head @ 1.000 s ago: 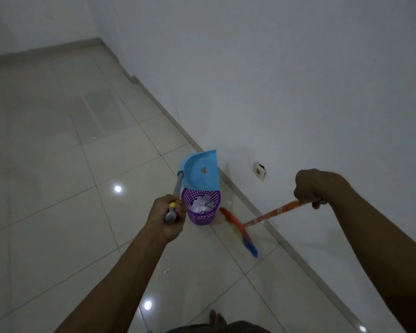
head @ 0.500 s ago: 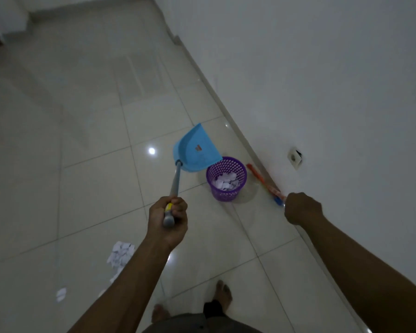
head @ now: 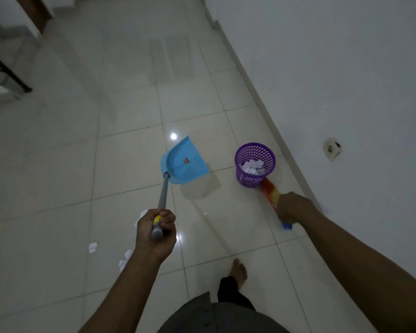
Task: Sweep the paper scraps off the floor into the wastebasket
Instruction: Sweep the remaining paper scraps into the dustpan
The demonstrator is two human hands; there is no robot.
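Head view: left hand was wrapped round the grey handle of the blue dustpan, with the pan raised over the floor and its shadow underneath, left of the purple wastebasket. Right hand was fisted on the broom, whose multicoloured head sat just beside the wastebasket, near the wall. White paper scraps sat inside the wastebasket. Loose scraps lay on the floor by the left forearm. Bare foot at the bottom.
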